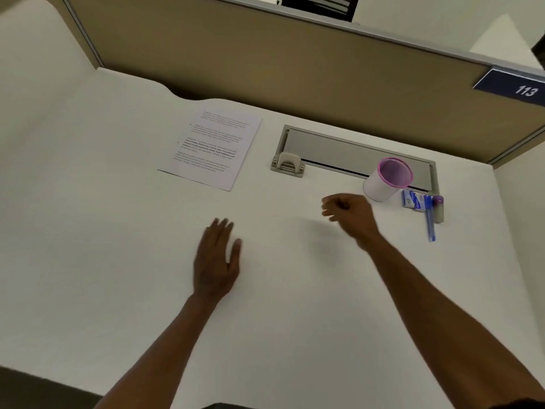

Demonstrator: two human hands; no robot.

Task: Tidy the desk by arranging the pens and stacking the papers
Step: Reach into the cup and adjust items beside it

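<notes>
Head view, looking down: the left hand (216,261) lies flat on the white desk (88,216), palm down, fingers straight and close together, holding nothing. The right hand (348,214) hovers just above the desk with its fingers loosely curled toward the palm; it is blurred, and nothing shows in its grasp. Both bare forearms reach in from the near edge of the desk.

Taking the cup (387,180) as the landmark: this white cup with a pink rim stands just beyond and to the right of the right hand, close to it but apart. Its far side overlaps the grey cable hatch (354,150) set into the desk. Just right of the cup lies a small blue and white packet (411,199), and a blue pen (430,219) lies across the packet's right end, its tip pointing toward the near edge. Something purple-topped (438,206) sits beside the pen; what it is cannot be told.

Well to the left of the cup, past the hatch, printed papers (211,149) lie flat on the desk, turned slightly askew. Beyond the cup rises a tan partition (265,60), with a blue sign (513,87) reading 113 at its right end.
</notes>
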